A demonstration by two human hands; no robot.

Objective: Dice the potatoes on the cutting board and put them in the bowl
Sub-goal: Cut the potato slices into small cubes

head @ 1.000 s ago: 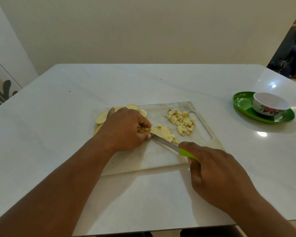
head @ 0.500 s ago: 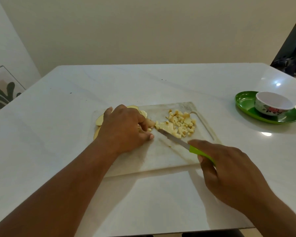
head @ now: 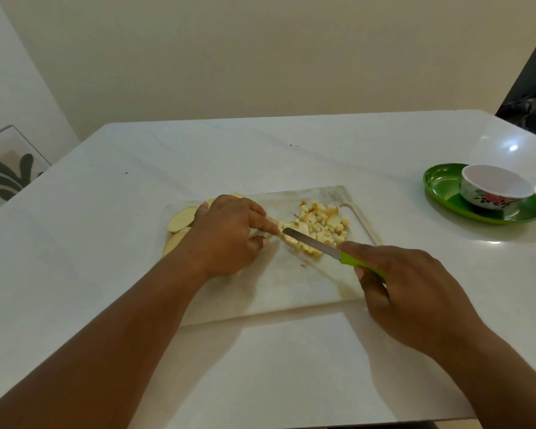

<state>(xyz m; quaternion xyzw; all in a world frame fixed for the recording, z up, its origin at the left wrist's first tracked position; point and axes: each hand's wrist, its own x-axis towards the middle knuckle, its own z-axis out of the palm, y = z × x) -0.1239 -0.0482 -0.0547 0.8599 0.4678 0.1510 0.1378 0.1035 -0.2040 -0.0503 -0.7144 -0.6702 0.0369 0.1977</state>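
a: what had changed over the last second?

b: the knife point(head: 314, 244) had left the slice it was cutting and swept the fresh pieces right, so they had joined the pile of diced potato point(head: 321, 224) on the cutting board point(head: 291, 283). the half-cut slice seen a second before was gone, all cubes by then.

a: so, progress?

b: i judged one more slice finished, but uncut potato slices point(head: 181, 218) still lay at the board's left end, and the bowl point(head: 494, 189), well apart on its green plate point(head: 440, 184), looked empty.

a: and the hands?

b: the right hand point(head: 412, 292) was wrapped round the green handle, blade flat and low, tip against the cubes. the left hand point(head: 226, 233) rested on the board, fingers curled, forefinger stretched to touch the pile's edge beside the blade tip; it gripped nothing i could see.
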